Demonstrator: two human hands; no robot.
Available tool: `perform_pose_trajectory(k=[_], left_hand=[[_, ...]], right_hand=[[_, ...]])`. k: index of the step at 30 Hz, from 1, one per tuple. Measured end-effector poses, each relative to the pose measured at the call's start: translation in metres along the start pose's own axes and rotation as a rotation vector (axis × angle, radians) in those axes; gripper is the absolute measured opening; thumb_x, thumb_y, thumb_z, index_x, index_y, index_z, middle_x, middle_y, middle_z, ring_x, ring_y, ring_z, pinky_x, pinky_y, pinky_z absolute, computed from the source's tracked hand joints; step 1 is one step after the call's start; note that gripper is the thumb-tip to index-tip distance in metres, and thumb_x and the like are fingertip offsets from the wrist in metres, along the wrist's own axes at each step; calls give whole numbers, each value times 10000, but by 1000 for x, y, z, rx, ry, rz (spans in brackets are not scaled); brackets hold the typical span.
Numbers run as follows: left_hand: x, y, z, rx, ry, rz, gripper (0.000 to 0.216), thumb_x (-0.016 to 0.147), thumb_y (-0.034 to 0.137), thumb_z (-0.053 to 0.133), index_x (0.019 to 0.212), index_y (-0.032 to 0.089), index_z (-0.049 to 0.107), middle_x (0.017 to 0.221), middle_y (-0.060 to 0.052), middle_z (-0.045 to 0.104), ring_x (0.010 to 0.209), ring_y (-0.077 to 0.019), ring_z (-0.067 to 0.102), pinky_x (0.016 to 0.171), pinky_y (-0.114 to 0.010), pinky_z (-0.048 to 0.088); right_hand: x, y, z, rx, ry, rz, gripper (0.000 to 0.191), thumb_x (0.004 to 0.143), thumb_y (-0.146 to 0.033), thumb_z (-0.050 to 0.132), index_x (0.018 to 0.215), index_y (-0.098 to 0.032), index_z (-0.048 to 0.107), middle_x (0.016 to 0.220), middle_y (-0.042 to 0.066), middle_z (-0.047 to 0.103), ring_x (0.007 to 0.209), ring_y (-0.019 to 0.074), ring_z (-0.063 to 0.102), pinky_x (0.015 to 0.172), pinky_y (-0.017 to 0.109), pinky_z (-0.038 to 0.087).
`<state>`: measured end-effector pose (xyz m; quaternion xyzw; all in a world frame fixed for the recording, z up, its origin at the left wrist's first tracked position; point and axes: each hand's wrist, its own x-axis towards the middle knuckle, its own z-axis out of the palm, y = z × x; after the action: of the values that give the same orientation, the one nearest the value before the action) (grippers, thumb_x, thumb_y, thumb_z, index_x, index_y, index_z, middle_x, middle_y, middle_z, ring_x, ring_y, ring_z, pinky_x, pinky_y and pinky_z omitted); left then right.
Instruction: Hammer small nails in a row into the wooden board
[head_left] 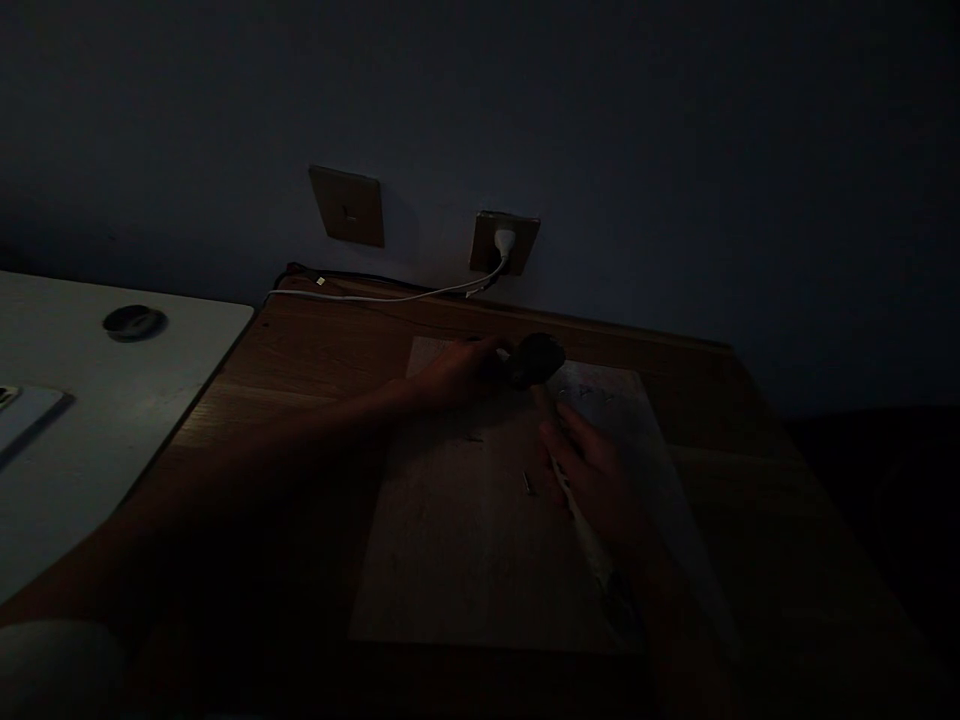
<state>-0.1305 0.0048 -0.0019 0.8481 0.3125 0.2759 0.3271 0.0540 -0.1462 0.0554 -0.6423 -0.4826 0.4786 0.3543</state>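
The scene is very dark. A pale board [465,540] lies on a brown wooden table [322,350]. My left hand [461,372] reaches across the board's far edge with its fingers closed on a dark rounded object [536,360]. My right hand [592,470] rests on the board's right half, fingers stretched toward that object; a thin pale strip [592,550] runs beside and under it. Whether that hand grips anything is too dim to tell. A small nail or screw [528,484] lies on the board just left of my right hand.
A white cable [390,297] runs along the table's back edge to a white plug [505,243] in a wall socket. A wall switch [347,206] sits to its left. A white desk [112,400] adjoins on the left, carrying a round dark disc [133,322].
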Motion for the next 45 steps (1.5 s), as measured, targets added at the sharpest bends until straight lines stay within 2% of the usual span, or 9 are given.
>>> perform_pose_trajectory(k=[5,13,16,18,22,32,37,41,45], left_hand=[[1,-3,2,2,14,-12,530,829,70,699,1343,148,603,1050,-76,810,905,-201,780,769,-257,562],[-2,6,-7,58,-40,-25,516,879,127,670,1382,134,554,1079,-89,792,935,-201,767,800,-280,573],[-24,19,-21,201,-39,108,506,923,129,631,1417,101,525,1300,-176,707,1141,-239,714,938,-333,566],[-45,29,-30,349,-108,260,449,963,177,629,1402,128,551,1383,-186,652,1200,-256,674,993,-363,546],[-77,41,-36,644,-242,437,163,1016,230,597,1129,148,680,1196,-135,723,1055,-256,666,910,-379,520],[-66,42,-19,699,-253,382,119,996,252,639,1019,148,693,1092,-107,738,975,-244,667,857,-368,502],[-56,40,-35,569,-292,334,106,995,188,587,984,141,681,977,-104,735,851,-206,670,763,-315,505],[-42,30,-45,337,-213,159,93,918,126,618,987,141,678,942,-71,725,782,-152,660,696,-247,482],[-28,17,-41,341,-139,152,155,922,129,608,1017,132,731,996,-96,733,857,-178,692,762,-267,507]], right_hand=[[1,3,2,-12,-29,3,453,875,-617,601,1080,-213,583,609,-101,503,347,79,401,281,212,352],[-1,9,1,-28,-30,-17,410,905,-623,579,982,-220,561,573,-99,487,349,76,403,302,205,346],[-10,12,-4,-34,-10,22,455,895,-635,591,1045,-205,576,593,-97,495,360,75,401,312,205,346],[-18,18,-8,-43,4,69,542,882,-650,606,1159,-185,579,601,-98,507,357,78,399,313,207,336],[-28,28,-14,-75,-13,132,626,906,-645,596,1310,-168,562,604,-91,522,370,85,427,333,201,340],[-27,46,-13,-29,9,127,664,926,-679,607,1366,-187,533,662,-75,562,392,88,442,338,208,355],[-27,49,-13,-26,10,98,521,940,-677,590,1151,-201,591,646,-72,556,374,78,427,340,213,346],[-28,46,-12,-30,13,100,529,932,-686,588,1143,-201,582,635,-79,536,396,84,438,350,210,366],[-30,41,-11,-36,15,135,577,912,-703,590,1196,-201,583,646,-77,534,400,91,438,340,218,377]])
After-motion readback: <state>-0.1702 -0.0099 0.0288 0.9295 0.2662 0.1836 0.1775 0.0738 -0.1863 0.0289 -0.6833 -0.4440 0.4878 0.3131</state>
